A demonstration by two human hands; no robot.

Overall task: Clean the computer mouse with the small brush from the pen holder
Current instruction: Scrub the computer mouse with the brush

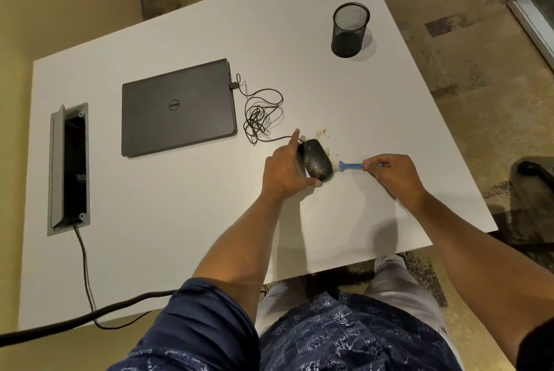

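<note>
We are steadying mouse [315, 162] at frame centre on desk [180, 205], left hand [284, 169] gripping its sides; right hand [392, 174] pinching brush [350, 165] handle; mouse light, smooth, likely sliding unless braced

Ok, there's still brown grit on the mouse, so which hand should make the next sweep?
The right hand. It already grips the blue brush, bristles at the mouse on its right side. The left hand is steadying the mouse from its left side and would best hold it.
</note>
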